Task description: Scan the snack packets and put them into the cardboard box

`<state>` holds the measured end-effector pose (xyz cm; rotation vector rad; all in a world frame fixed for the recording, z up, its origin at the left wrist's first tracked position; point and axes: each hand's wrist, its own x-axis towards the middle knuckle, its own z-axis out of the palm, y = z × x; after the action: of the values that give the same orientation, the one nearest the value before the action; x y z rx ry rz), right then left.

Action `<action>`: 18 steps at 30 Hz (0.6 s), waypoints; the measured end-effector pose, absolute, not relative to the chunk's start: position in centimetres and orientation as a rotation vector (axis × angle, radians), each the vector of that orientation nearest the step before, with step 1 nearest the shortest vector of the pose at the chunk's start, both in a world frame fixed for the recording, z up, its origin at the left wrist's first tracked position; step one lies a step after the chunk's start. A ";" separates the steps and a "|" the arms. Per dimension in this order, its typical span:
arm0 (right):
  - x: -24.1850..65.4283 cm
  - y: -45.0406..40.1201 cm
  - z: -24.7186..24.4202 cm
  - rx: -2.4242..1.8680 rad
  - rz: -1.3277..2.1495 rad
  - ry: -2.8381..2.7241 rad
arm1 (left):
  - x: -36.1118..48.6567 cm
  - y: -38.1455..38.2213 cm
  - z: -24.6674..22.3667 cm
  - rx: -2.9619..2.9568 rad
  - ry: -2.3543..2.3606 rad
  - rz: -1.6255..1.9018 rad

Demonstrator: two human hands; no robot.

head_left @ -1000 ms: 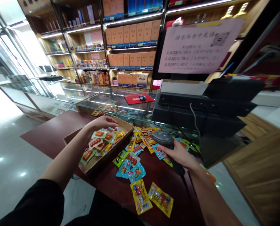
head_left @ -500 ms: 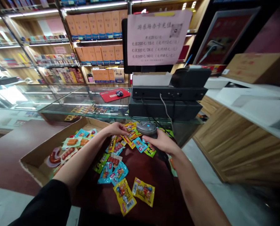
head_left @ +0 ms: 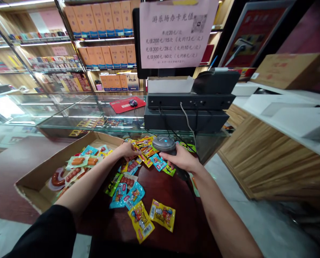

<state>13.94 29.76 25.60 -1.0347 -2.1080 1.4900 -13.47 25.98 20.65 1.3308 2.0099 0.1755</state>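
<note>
My right hand [head_left: 185,157] is wrapped round the handle of a grey barcode scanner [head_left: 164,143], its head over the snack packets. My left hand [head_left: 129,150] reaches into the pile with fingers pinched at a yellow snack packet [head_left: 144,158]. Around them lie more small packets, among them a blue packet [head_left: 158,162] and a green packet [head_left: 169,170]. Nearer to me on the dark red tabletop are more blue packets [head_left: 135,195] and two larger yellow packets [head_left: 141,222]. Left of the pile stands an open cardboard box [head_left: 28,191] with sausage packets [head_left: 79,161] in it.
Behind the pile is a glass display counter [head_left: 90,107] with a red mouse pad [head_left: 119,106]. A dark register [head_left: 186,120] with trailing cables stands at the back, a pink price sign [head_left: 173,36] above it. To the right is a wood-panelled counter [head_left: 259,157].
My left hand has shifted slightly left and toward me at the yellow packets. My right hand still holds the scanner over the pile. The view has tilted down a little.
</note>
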 end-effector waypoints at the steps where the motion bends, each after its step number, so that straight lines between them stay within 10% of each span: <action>1: 13.9 29.8 25.6 -1.026 1.490 -2.111 | -13.1 25.9 20.7 1.361 2.070 0.128; 18: 13.3 29.7 24.8 -0.995 1.477 -2.134 | -10.1 26.0 18.5 1.756 2.252 0.191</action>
<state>13.35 29.65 24.84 -0.9945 -2.1341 1.4770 -10.14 25.97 18.48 1.7556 2.2522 0.1912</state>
